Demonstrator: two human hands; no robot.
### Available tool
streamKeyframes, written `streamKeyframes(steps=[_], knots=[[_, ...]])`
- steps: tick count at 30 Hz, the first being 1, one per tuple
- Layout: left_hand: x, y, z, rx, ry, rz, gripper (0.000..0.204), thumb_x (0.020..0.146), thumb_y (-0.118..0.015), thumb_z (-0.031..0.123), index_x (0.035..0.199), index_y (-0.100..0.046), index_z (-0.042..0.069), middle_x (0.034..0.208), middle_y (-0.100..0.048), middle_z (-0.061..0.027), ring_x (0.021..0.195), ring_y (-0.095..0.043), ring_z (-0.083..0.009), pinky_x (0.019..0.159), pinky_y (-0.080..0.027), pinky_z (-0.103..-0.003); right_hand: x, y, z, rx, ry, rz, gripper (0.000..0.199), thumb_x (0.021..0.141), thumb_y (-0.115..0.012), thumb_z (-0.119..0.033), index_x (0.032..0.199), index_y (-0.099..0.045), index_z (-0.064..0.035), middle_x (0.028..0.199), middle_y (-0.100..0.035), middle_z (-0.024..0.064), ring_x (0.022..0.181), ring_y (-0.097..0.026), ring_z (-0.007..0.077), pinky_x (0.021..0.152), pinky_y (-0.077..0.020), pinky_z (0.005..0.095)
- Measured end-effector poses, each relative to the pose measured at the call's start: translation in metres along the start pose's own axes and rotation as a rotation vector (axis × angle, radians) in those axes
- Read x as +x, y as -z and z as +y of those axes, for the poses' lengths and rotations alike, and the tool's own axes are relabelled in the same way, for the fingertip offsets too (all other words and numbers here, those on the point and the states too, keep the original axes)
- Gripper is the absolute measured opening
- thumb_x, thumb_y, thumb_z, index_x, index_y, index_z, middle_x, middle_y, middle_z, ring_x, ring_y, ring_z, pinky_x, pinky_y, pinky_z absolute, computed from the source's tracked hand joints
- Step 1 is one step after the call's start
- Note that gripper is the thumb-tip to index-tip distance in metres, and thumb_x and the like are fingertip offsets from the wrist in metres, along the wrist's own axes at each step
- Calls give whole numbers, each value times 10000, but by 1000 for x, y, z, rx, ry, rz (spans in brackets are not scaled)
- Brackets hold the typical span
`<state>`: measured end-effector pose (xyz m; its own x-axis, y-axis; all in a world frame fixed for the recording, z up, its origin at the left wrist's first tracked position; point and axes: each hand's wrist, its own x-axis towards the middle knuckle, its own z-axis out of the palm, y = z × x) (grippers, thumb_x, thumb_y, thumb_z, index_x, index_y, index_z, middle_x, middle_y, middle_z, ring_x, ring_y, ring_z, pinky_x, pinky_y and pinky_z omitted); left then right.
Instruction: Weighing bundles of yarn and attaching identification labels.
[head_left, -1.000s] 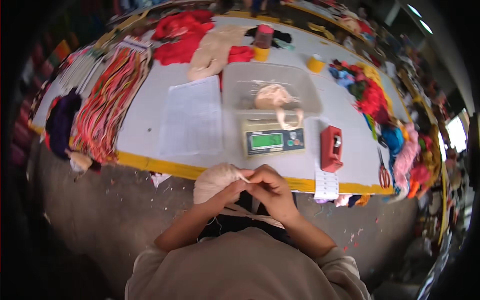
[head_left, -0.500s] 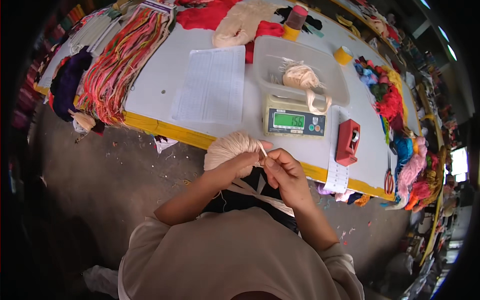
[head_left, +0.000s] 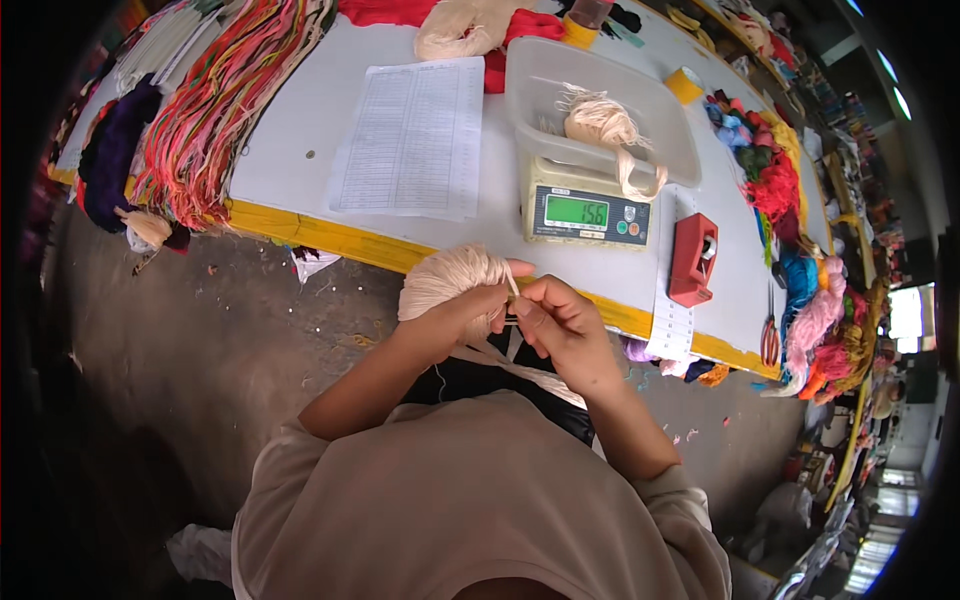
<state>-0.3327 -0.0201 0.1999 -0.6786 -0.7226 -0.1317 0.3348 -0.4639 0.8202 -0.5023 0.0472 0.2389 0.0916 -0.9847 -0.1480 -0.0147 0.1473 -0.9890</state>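
A thick bundle of cream yarn [head_left: 447, 283] is in my left hand [head_left: 468, 318], which is closed round its right part at the table's front edge. My right hand [head_left: 560, 325] is closed in a pinch beside it, with thumb and forefinger on a strand drawn from the bundle. More cream yarn [head_left: 525, 373] trails below both hands across my dark-clothed lap. The fingertips of the two hands nearly meet, and the pinched end is partly hidden.
Beyond my hands a digital scale [head_left: 585, 217] carries a clear plastic tub [head_left: 680, 150] with cream yarn inside. A red tape dispenser [head_left: 692, 262], scissors [head_left: 770, 340] and a printed sheet [head_left: 410, 140] lie on the table [head_left: 285, 170]. Multicoloured skeins [head_left: 235, 110] hang over its left front edge.
The table and its things sit higher in the picture, as the view has shifted. Both hands keep their hold on the yarn, with only a slight shift of the right fingers.
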Motion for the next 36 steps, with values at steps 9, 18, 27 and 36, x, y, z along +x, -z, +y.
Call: streamKeyframes(steps=[9,18,27,36], knots=[[-2,7,-5,7,4,86,405,908,-554,130,1262,-603,-59,702,-584,1,634,-542,-79,612,-452,-234,3,-6,5,-46,13,-16,113,1024,-538,-125,964,-584,-41,715,-507,-39,585,-400,23,512,-325,187],[-5,17,-8,-15,-3,65,365,924,-584,165,1242,-643,-6,709,-586,2,626,-543,-77,598,-446,-228,8,-9,6,-34,-8,-29,129,1029,-537,-142,962,-578,-39,688,-500,-43,562,-389,23,505,-311,189],[-8,14,-5,49,-130,53,478,949,-660,298,1332,-582,22,1183,-622,-41,1046,-573,-100,915,-470,-277,17,-13,12,-112,-26,41,98,1015,-564,-121,974,-582,-34,722,-547,-41,604,-441,20,559,-356,184],[-4,14,-4,105,-164,47,466,919,-685,208,1338,-584,29,1241,-599,-50,1125,-565,-121,975,-449,-291,19,-6,21,-108,35,67,60,978,-629,-81,993,-635,-24,881,-651,-28,813,-544,32,776,-437,208]])
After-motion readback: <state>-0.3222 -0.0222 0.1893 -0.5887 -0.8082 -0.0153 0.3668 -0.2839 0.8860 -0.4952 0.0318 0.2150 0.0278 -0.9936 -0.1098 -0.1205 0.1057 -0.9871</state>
